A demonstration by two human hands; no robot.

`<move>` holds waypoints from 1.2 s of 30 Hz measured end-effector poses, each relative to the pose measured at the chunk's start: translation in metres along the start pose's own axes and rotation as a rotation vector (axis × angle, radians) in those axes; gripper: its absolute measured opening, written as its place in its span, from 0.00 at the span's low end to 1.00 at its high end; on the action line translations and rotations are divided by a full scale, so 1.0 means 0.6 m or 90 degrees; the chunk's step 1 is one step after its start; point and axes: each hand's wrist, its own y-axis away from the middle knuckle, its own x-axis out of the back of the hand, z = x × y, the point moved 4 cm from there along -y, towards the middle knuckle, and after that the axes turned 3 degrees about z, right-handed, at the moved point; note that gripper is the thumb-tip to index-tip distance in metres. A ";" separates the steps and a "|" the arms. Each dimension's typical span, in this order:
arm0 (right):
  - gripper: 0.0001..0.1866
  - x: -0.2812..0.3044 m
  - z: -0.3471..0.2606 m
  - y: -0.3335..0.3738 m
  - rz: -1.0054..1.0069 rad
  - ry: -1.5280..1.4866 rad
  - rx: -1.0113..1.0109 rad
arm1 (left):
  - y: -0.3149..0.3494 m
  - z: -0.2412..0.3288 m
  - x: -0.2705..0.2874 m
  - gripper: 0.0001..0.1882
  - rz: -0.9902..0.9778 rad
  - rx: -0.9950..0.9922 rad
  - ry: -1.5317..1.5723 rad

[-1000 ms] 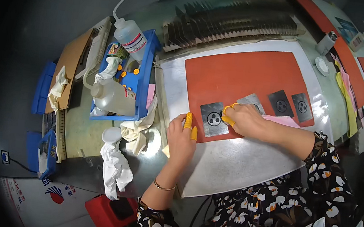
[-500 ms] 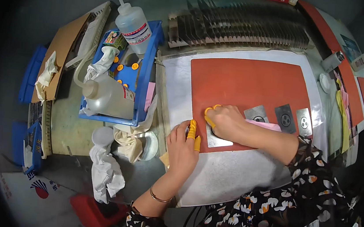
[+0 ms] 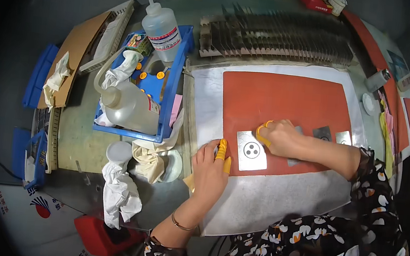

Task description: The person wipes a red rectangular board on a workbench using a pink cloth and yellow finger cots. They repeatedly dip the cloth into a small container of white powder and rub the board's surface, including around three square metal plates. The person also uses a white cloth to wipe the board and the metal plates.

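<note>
A square metal plate (image 3: 242, 161) with three dark holes inside a ring lies on the orange-red mat (image 3: 278, 95). My right hand (image 3: 286, 139), a yellow finger cot on it, is closed just right of this plate, over the mat; what its fingers hold is hidden. More metal plates, including a dark one (image 3: 322, 133) and a light one (image 3: 343, 137), lie beyond my right forearm, which partly covers them. My left hand (image 3: 209, 171), with yellow finger cots, is closed at the mat's left edge. Something small shows between its fingers, too little to name.
A blue tray (image 3: 129, 132) at left holds two squeeze bottles, cloths and orange caps. White cloth (image 3: 121, 189) and cream cloth (image 3: 148, 164) lie in front. A rack of thin upright plates (image 3: 274, 38) stands behind the mat. A grey canister (image 3: 377, 81) is at right.
My right hand has moved right, off the near-left metal plate, whose ring and holes now show. The pink piece by my right forearm is out of sight. My left hand stays nearly in place.
</note>
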 end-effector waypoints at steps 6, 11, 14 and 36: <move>0.03 -0.002 -0.017 -0.023 -0.001 0.024 0.036 | -0.007 0.008 -0.002 0.19 0.005 -0.022 0.016; 0.04 0.006 0.006 -0.009 -0.004 0.051 -0.003 | -0.001 0.000 0.000 0.19 0.001 0.004 0.016; 0.09 0.006 -0.001 -0.037 -0.045 -0.001 -0.013 | -0.002 0.004 -0.005 0.19 -0.011 -0.005 0.025; 0.03 0.002 -0.015 -0.057 -0.087 0.001 0.180 | -0.010 0.006 0.006 0.19 -0.004 -0.012 0.046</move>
